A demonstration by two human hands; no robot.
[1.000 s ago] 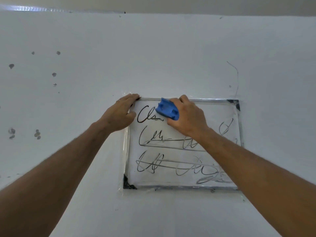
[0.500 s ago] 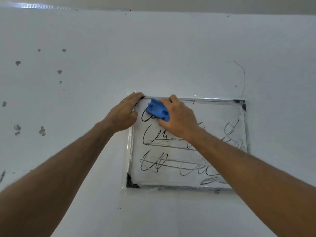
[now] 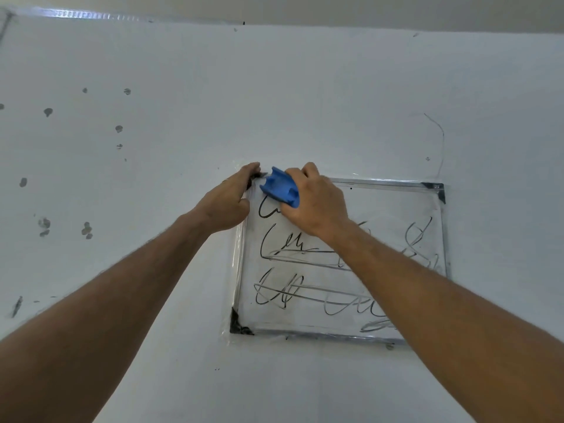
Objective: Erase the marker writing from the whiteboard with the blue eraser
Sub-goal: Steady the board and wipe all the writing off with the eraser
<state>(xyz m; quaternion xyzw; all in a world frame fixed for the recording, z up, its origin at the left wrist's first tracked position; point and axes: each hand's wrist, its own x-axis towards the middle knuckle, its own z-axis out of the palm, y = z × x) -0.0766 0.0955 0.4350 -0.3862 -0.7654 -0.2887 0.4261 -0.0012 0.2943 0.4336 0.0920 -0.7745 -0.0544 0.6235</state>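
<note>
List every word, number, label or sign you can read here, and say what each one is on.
None can be read.
Whiteboard: three rows of black marker scrawl, looping strokes crossed through, forming no legible word or number.
Blue eraser, in the right hand: no label or brand shows.
Wall: only dark spots and a thin scratch, no text.

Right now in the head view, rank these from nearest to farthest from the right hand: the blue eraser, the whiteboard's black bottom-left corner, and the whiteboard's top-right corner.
1. Blue eraser: in the right hand, top left of the whiteboard.
2. Top-right corner: off to the right.
3. Black bottom-left corner: well below; close to the second.
</note>
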